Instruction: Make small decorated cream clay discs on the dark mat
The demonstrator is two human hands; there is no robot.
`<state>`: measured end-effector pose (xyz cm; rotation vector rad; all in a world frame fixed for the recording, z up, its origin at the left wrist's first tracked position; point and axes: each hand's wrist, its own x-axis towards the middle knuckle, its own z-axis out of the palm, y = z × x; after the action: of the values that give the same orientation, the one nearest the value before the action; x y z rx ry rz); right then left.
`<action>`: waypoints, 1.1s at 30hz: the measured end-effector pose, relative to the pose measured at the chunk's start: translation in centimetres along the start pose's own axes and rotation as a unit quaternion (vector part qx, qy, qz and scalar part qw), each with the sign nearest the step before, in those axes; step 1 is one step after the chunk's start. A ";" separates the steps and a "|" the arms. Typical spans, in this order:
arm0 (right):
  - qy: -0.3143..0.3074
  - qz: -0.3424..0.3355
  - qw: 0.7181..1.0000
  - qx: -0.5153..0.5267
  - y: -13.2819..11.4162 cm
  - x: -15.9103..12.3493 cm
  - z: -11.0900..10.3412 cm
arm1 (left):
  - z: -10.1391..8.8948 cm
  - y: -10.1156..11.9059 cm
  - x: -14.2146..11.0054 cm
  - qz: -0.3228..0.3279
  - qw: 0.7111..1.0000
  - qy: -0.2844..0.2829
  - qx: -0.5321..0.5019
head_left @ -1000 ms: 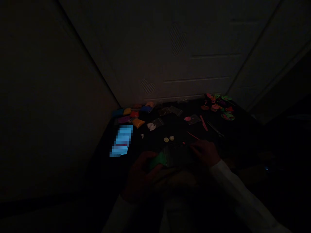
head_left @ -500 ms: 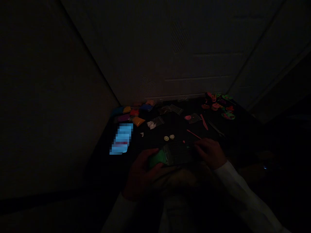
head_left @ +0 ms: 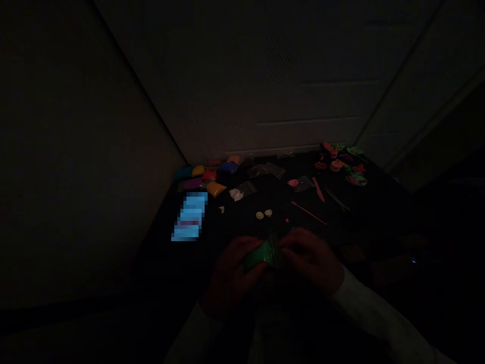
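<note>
Small clear plastic bag with bright green filling (head_left: 261, 254) is at near side of dark cloth-like table surface (head_left: 242, 215), between hands. Probably light, soft, easily dented; film maybe slippery. Good hold: filled left part, thumb opposite fingers. Left hand (head_left: 232, 273) closed around it this way. Right hand (head_left: 315, 260), fingers bent, at clear right end; cannot tell if pinching. Surface finely lined. Far side: grey panelled wall (head_left: 326, 60). Room very dim.
</note>
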<state>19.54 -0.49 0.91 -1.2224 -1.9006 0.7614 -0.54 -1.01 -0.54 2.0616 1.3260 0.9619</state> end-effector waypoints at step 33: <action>0.056 0.000 0.981 -0.185 6.0 0.6 -3.0 | -0.4 -1.4 0.3 -0.059 0.998 0.005 0.015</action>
<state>24.77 2.54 -1.98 -1.4555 -2.0038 0.3365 -1.58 -0.14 -1.20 1.9791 1.4571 0.9064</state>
